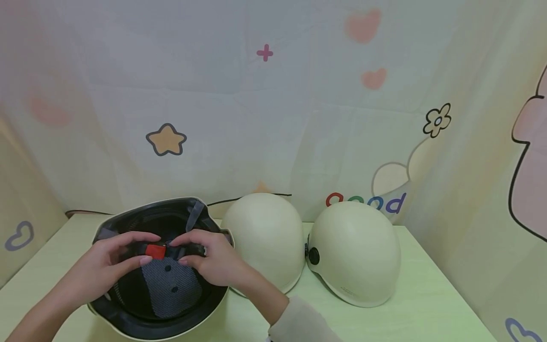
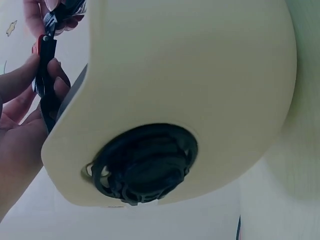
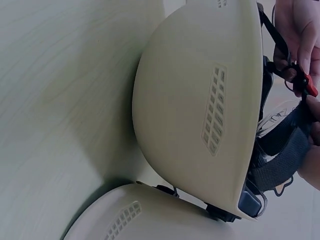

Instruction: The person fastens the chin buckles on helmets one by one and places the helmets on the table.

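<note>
An off-white helmet [image 1: 145,326] lies upside down at the left of the table, its black lining and grey mesh pad [image 1: 171,297] facing up. Over its opening, my left hand [image 1: 96,266] pinches the red buckle [image 1: 155,251] on the black chin strap between thumb and fingers. My right hand [image 1: 215,256] pinches the strap close to the buckle's other side. In the right wrist view, the wide dark strap [image 3: 282,160] loops up from the helmet's edge to the hands. A round black fitting [image 2: 150,165] shows on the shell in the left wrist view.
Two more off-white helmets stand dome up to the right: one helmet [image 1: 262,242] right beside the overturned one, the other helmet [image 1: 356,256] farther right, with a black round side fitting [image 1: 314,256]. Behind the pale green table [image 1: 427,294] hangs a printed cloth [image 1: 273,133].
</note>
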A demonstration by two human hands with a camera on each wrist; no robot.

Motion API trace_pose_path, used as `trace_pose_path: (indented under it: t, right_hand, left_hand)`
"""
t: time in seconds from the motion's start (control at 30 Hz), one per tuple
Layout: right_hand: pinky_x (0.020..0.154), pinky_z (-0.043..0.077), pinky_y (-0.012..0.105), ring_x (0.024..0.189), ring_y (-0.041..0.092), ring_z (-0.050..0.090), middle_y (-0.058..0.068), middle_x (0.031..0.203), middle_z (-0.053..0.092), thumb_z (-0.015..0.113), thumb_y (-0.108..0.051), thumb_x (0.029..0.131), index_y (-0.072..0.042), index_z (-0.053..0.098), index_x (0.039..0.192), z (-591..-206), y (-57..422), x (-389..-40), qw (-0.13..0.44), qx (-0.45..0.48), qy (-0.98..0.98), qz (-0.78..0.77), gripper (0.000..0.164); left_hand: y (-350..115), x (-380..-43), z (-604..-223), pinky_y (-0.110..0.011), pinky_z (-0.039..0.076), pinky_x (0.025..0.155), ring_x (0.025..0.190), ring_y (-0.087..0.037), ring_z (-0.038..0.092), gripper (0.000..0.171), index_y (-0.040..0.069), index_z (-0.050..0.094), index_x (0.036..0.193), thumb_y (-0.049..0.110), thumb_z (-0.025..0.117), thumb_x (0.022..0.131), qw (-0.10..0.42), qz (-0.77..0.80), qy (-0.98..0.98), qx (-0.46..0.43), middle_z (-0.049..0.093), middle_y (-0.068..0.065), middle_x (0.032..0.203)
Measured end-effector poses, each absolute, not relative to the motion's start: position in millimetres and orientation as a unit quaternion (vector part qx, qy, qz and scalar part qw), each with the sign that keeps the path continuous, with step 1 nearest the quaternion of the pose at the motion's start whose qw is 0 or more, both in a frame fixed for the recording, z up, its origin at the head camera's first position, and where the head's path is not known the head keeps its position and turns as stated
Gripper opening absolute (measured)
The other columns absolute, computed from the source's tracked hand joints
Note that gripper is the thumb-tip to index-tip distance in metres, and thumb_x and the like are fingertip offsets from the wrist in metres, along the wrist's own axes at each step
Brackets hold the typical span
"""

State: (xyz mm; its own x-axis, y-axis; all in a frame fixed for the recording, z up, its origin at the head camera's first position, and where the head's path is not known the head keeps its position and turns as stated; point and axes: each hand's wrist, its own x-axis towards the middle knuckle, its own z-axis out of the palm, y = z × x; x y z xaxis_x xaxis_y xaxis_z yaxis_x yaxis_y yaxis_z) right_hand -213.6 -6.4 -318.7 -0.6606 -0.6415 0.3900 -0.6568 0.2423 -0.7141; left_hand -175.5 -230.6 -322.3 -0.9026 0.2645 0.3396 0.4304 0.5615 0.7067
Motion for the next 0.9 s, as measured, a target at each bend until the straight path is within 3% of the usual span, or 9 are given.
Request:
trace_pose_path:
  t: [0.27,0.63,0.9]
  right_hand:
    - [0.091,0.039,0.021,0.098,0.003,0.054,0.002,0.104,0.061,0.066,-0.001,0.082,-0.006,0.057,0.108,-322,-9,-212,-0.009,0.388,-0.784,0.484,0.028]
    - [0.086,0.039,0.019,0.096,0.004,0.051,0.0,0.1,0.061,0.066,0.0,0.081,-0.006,0.061,0.103,-321,-10,-211,-0.006,0.401,-0.793,0.459,0.024]
    - [0.079,0.041,0.016,0.091,0.004,0.05,0.001,0.1,0.061,0.064,0.002,0.082,-0.005,0.061,0.103,-322,-9,-210,-0.004,0.409,-0.796,0.446,0.023]
  left_hand:
    - [-229,-174,-324,-0.027,0.034,0.044,0.05,-0.013,0.038,0.039,0.004,0.055,0.12,0.01,0.066,0.083,0.092,-0.42,-0.887,-0.168,0.052,-0.008,0.088]
    - [-225,-162,-332,-0.027,0.034,0.043,0.052,-0.013,0.043,0.038,0.007,0.057,0.117,0.013,0.068,0.081,0.11,-0.423,-0.889,-0.138,0.055,-0.012,0.098]
    - [-219,-157,-335,-0.025,0.039,0.049,0.063,-0.014,0.051,0.04,0.008,0.057,0.118,0.017,0.069,0.081,0.107,-0.434,-0.888,-0.109,0.06,-0.012,0.103]
